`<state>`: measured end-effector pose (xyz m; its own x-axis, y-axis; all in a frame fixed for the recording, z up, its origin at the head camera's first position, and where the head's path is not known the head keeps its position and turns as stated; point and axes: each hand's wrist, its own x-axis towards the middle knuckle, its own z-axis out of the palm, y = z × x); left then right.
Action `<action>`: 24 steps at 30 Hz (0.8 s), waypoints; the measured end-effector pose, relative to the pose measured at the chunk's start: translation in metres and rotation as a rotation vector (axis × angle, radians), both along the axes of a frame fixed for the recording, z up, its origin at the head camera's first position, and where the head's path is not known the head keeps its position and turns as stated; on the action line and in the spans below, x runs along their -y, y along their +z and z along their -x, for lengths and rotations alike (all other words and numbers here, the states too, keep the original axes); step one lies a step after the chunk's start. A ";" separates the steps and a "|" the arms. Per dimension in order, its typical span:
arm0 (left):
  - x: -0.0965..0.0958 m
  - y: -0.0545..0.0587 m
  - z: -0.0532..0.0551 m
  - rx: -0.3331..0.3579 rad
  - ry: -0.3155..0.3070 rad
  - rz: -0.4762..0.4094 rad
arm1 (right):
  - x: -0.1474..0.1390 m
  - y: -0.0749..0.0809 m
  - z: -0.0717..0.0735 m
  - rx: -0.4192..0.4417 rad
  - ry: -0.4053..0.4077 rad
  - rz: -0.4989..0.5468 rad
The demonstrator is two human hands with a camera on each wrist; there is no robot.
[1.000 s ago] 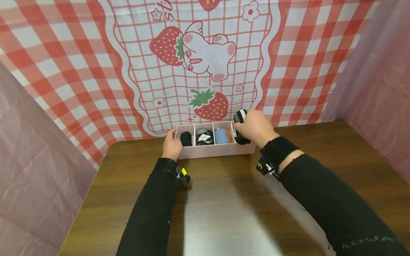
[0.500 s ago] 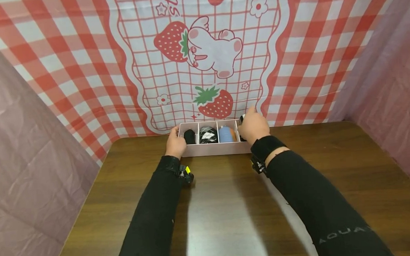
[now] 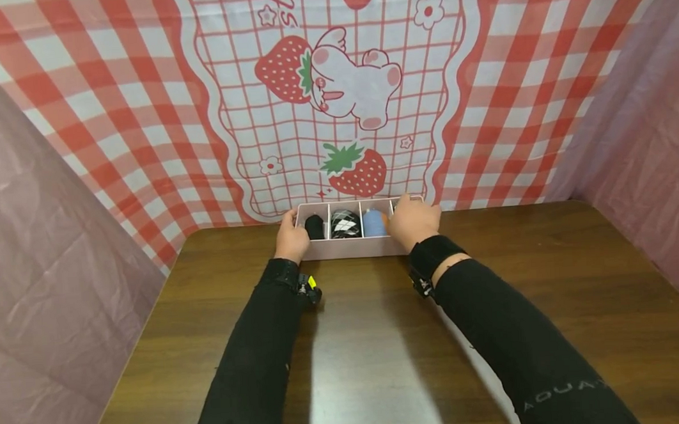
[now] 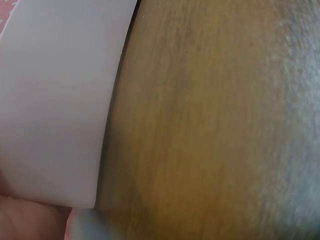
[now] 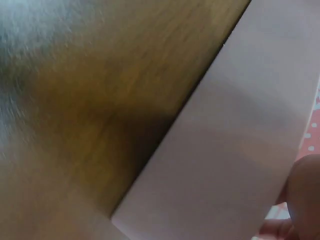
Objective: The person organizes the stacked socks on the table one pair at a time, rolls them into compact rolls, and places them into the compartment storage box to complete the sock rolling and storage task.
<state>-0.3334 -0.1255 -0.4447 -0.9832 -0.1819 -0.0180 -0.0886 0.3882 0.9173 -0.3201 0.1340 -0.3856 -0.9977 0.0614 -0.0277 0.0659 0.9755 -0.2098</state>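
Note:
A pink divided box (image 3: 353, 248) stands at the table's back edge. My left hand (image 3: 291, 238) grips its left end; part of that hand (image 4: 30, 220) shows at the box corner in the left wrist view. In the compartments lie a black rolled sock (image 3: 314, 227), a black-and-white argyle rolled sock (image 3: 346, 224), and a light blue roll (image 3: 374, 223) with an orange one (image 3: 385, 220) beside it. Over the rightmost compartment is my right hand (image 3: 416, 222), fingers dipping in and mostly hidden. It covers the striped rolled sock, so I cannot tell whether it still holds it.
The brown wooden table (image 3: 369, 345) spreads in front of the box. A red-and-white checked strawberry cloth (image 3: 334, 110) hangs right behind it. Pink curtains (image 3: 47, 240) hang at both sides.
My right hand has moved left and down, taking the black-and-white striped rolled sock from the box's right end into the rightmost compartment. My left hand keeps its grip on the box.

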 end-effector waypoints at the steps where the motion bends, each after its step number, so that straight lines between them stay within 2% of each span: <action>1: -0.001 0.000 0.000 0.003 -0.004 -0.001 | -0.001 -0.002 -0.001 -0.001 -0.001 0.000; 10: -0.004 0.002 -0.002 0.002 -0.017 0.008 | -0.005 -0.010 -0.007 -0.012 0.032 -0.022; 16: 0.007 -0.007 -0.002 0.014 -0.023 0.034 | -0.003 -0.024 -0.005 -0.044 0.084 -0.059; 18: 0.010 -0.008 -0.002 0.016 -0.027 0.084 | -0.002 -0.025 -0.005 -0.052 0.104 -0.067; 21: 0.015 -0.006 -0.001 -0.018 -0.041 0.237 | -0.003 -0.028 -0.003 -0.078 0.125 -0.055; 24: 0.020 0.006 -0.001 -0.071 -0.062 0.412 | -0.005 -0.032 -0.002 -0.146 0.150 0.000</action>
